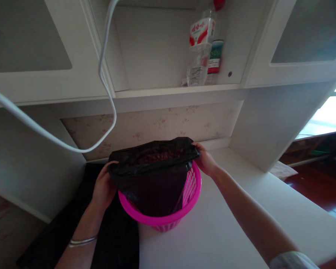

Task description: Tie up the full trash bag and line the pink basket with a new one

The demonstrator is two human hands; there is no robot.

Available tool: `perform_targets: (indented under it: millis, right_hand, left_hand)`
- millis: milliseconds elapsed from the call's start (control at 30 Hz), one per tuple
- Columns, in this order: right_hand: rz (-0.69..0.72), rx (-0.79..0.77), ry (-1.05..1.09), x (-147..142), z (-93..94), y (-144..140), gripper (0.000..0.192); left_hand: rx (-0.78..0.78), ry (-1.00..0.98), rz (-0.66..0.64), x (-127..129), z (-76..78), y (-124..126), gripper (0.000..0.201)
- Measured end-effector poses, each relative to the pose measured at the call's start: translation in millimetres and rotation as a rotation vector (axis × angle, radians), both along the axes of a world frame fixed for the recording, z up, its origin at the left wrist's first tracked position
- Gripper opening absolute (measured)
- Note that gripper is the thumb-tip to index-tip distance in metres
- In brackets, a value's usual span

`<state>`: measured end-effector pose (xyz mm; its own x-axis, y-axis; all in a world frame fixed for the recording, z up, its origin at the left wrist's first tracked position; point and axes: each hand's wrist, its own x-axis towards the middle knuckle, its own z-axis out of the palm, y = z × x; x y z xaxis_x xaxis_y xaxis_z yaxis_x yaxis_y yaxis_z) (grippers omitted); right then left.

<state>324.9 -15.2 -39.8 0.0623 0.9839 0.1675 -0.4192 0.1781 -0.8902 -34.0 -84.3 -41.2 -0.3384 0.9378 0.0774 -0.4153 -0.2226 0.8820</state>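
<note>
Both hands (103, 186) (205, 160) stretch black bag (154, 168) above pink basket (168, 216) rim, desk (226, 231) edge near

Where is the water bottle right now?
In the head view the water bottle stands on the open shelf at upper centre-right, between the cabinet doors, above the pink basket and beside a smaller container.

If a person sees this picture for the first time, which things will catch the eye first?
The bright pink basket on the white desk stands out first, low in the middle. A black plastic bag sits in it, its mouth held open by the left hand and right hand on either side. Above, a water bottle stands on the shelf, and a white cable loops at the left.
</note>
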Motion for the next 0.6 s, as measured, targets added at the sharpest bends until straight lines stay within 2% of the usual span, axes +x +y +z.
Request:
perform_targets:
  millis: [167, 333, 400, 500, 533, 600]
  right_hand:
    - [0.043, 0.053, -0.04, 3.9, 20.2, -6.5, 0.029]
    - [0.089, 0.065, -0.086, 1.6, 23.7, -9.5, 0.027]
    - [0.094, 0.066, -0.095, -3.0, 23.8, -2.7, 0.038]
    - [0.113, 0.087, -0.157, -10.2, 26.8, 10.3, 0.069]
    - [0.123, 0.099, -0.188, -11.7, 28.8, 13.7, 0.073]
    - [0.143, 0.122, -0.241, -12.2, 33.6, 17.2, 0.064]
  left_hand:
    - [0.056, -0.027, 0.047, -6.0, 11.9, -1.0, 0.037]
    - [0.058, -0.038, 0.028, -9.0, 14.1, 4.2, 0.045]
    - [0.048, -0.009, 0.015, -8.0, 17.3, 12.8, 0.045]
    - [0.03, 0.075, -0.033, -6.8, 22.8, 27.0, 0.055]
    - [0.041, 0.102, -0.033, -7.6, 24.0, 30.5, 0.056]
    - [0.094, 0.141, 0.006, -12.0, 24.8, 33.7, 0.048]
